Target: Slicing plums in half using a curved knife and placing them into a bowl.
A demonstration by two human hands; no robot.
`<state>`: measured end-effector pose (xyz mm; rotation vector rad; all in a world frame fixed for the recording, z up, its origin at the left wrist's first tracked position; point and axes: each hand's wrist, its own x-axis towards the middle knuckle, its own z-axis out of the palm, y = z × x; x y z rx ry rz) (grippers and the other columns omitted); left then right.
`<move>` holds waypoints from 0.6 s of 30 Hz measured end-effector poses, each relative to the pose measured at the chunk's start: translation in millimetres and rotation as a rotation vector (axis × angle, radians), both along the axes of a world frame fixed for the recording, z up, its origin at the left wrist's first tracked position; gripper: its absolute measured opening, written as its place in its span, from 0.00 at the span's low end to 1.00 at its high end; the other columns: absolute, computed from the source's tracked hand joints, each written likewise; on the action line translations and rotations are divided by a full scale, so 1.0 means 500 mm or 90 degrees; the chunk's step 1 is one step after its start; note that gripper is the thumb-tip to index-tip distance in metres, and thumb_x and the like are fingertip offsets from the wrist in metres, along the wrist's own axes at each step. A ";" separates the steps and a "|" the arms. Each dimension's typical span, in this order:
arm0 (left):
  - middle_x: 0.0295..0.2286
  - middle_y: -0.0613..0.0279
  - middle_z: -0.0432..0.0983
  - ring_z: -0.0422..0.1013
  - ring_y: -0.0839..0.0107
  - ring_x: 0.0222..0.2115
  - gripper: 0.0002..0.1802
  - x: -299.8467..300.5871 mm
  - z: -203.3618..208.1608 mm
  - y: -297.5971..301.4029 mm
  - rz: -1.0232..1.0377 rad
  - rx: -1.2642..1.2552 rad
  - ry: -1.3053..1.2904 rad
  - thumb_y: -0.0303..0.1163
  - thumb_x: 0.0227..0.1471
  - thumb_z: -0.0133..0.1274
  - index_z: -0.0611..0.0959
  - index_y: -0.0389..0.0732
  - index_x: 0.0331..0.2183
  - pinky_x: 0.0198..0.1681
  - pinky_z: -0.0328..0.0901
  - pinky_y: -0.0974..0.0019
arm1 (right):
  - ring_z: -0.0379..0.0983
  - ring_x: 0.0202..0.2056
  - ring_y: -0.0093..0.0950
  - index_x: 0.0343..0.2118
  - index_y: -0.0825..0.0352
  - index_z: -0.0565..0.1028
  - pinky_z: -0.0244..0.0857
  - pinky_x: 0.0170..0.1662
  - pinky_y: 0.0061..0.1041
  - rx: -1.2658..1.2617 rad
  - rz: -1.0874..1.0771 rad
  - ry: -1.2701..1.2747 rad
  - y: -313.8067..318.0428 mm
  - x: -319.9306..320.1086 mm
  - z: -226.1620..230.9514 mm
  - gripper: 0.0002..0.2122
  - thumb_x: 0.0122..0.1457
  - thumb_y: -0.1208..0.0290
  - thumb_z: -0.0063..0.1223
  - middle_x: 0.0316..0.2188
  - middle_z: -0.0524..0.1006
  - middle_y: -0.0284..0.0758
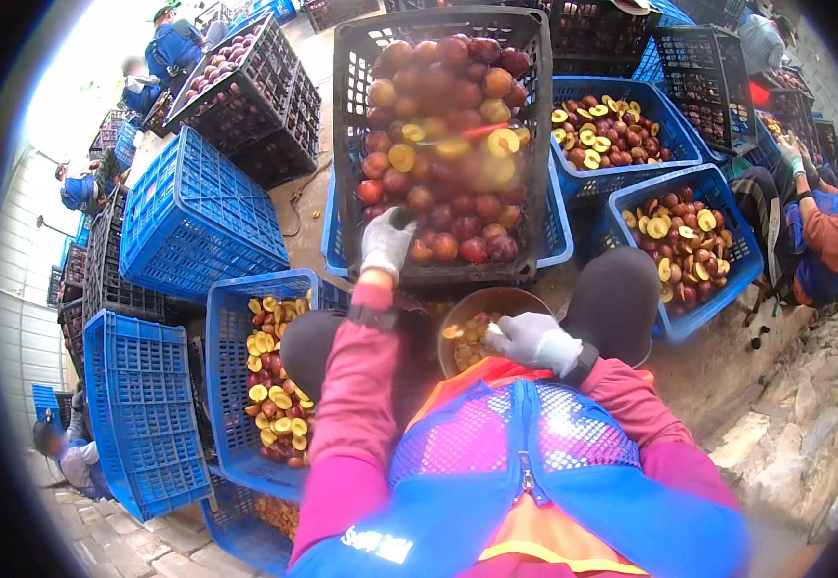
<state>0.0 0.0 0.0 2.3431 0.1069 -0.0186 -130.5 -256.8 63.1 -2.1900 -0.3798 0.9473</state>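
A black crate (345,144) of red plums (424,199) stands tilted toward me, and several halves among them show yellow flesh. Its middle is blurred, with a red-orange streak across it. My left hand (385,244), in a pale glove, is at the crate's near left corner; its fingers are curled at a small dark thing that I cannot make out. Between my knees sits a round bowl (513,301) with orange-brown pieces (467,339) in it. Over the bowl's right side my gloved right hand (542,344) is closed, thumb toward the left; whatever it grips is hidden.
Blue crates of cut plums stand at my left (221,385), right (748,260) and far right (681,125). Upturned-looking blue crates (197,207) and stacked black crates (245,106) fill the left. A co-worker (833,241) sits at the right, beside rough stones (795,462).
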 end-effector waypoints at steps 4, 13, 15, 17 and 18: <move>0.40 0.52 0.74 0.69 0.55 0.43 0.27 0.023 0.041 -0.020 -0.053 0.375 0.228 0.51 0.41 0.52 0.79 0.43 0.40 0.44 0.64 0.59 | 0.73 0.36 0.41 0.38 0.63 0.75 0.64 0.42 0.36 -0.222 0.127 -0.165 0.010 0.020 0.000 0.21 0.58 0.52 0.33 0.34 0.76 0.44; 0.37 0.52 0.75 0.72 0.65 0.39 0.25 -0.036 0.015 0.027 -0.021 -0.109 0.156 0.35 0.36 0.59 0.78 0.37 0.40 0.42 0.66 0.67 | 0.70 0.19 0.24 0.34 0.64 0.71 0.64 0.22 0.25 0.202 -0.211 -0.049 0.024 0.051 0.035 0.15 0.60 0.56 0.41 0.16 0.70 0.32; 0.39 0.53 0.73 0.71 0.67 0.40 0.25 -0.088 0.047 0.005 -0.092 -0.287 0.072 0.31 0.39 0.57 0.75 0.37 0.43 0.44 0.65 0.67 | 0.66 0.18 0.14 0.36 0.64 0.70 0.60 0.19 0.16 0.300 -0.248 -0.025 0.027 0.073 0.021 0.13 0.61 0.59 0.41 0.15 0.65 0.25; 0.41 0.55 0.71 0.69 0.68 0.41 0.27 -0.147 0.102 -0.018 -0.146 -0.463 -0.017 0.27 0.41 0.55 0.71 0.37 0.46 0.46 0.64 0.68 | 0.66 0.18 0.14 0.37 0.65 0.70 0.60 0.19 0.15 0.344 -0.224 -0.010 0.051 0.083 0.037 0.14 0.61 0.58 0.41 0.14 0.65 0.24; 0.43 0.55 0.69 0.68 0.67 0.43 0.28 -0.171 0.118 -0.034 -0.129 -0.677 0.019 0.26 0.43 0.53 0.69 0.37 0.49 0.47 0.63 0.66 | 0.71 0.20 0.25 0.35 0.66 0.70 0.64 0.23 0.24 0.293 -0.191 -0.077 0.063 0.087 0.036 0.14 0.61 0.58 0.41 0.15 0.70 0.32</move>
